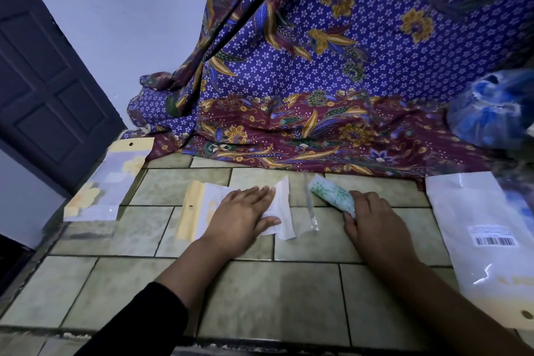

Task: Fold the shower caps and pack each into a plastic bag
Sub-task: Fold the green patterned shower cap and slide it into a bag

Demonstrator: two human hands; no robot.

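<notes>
A: Where is the shower cap?

B: It sits on the tiled surface, a bit right of the middle. It is white with little green prints, and it is rolled into a short fat tube. The long way of the roll runs from the far left down to the near right.

A: Who has it?

B: The right hand. Its grip is closed around the near right end of the roll, and the far end pokes out free.

A: And the other hand?

B: The left hand lies flat, fingers spread, pressing down on a plastic bag. That bag is white with a yellow strip at its left end (the strip has a small hole). Its long way goes left to right, and its right end is a flap near the roll.

A: What lies between them?

B: A thin clear strip, going from far to near, just left of the roll.

A: Anything else?

B: A flowery flat pack on the far left, a big white pack with a barcode on the right, and a blue see-through bag behind it. A purple patterned cloth hangs at the back.
</notes>
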